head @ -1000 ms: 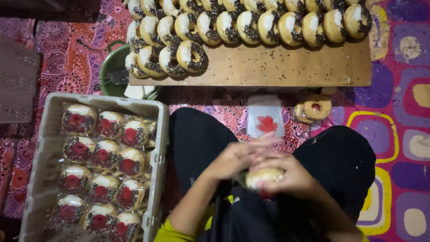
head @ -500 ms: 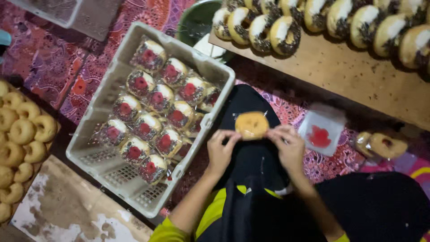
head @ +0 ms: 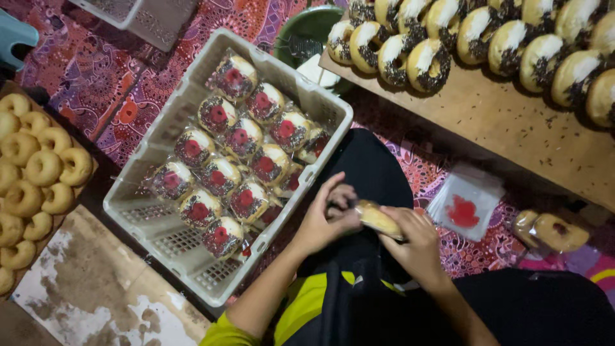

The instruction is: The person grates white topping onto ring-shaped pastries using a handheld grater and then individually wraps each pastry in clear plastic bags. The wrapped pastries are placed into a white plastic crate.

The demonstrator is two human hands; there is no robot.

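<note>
Both my hands meet over my lap on one wrapped doughnut (head: 378,219). My left hand (head: 327,218) cups its left end with fingers curled around it. My right hand (head: 416,240) grips its right side from below. The doughnut is turned edge-on, in clear plastic. Just left of my left hand stands a white plastic crate (head: 301,96) holding several wrapped doughnuts with red stickers (head: 221,176). A stack of clear bags with red marks (head: 466,205) lies on the patterned cloth to the right.
A wooden board (head: 512,128) at the upper right carries several glazed, sprinkled doughnuts (head: 426,61). Plain doughnuts (head: 38,170) lie at the left edge. One bagged doughnut (head: 554,232) rests at the right. A green bowl (head: 307,32) sits behind the crate.
The doughnut was held up flat between my fingertips half a second ago; now it sits lower on my lap, turned edge-on, with both hands closed around it. The view shifted slightly.
</note>
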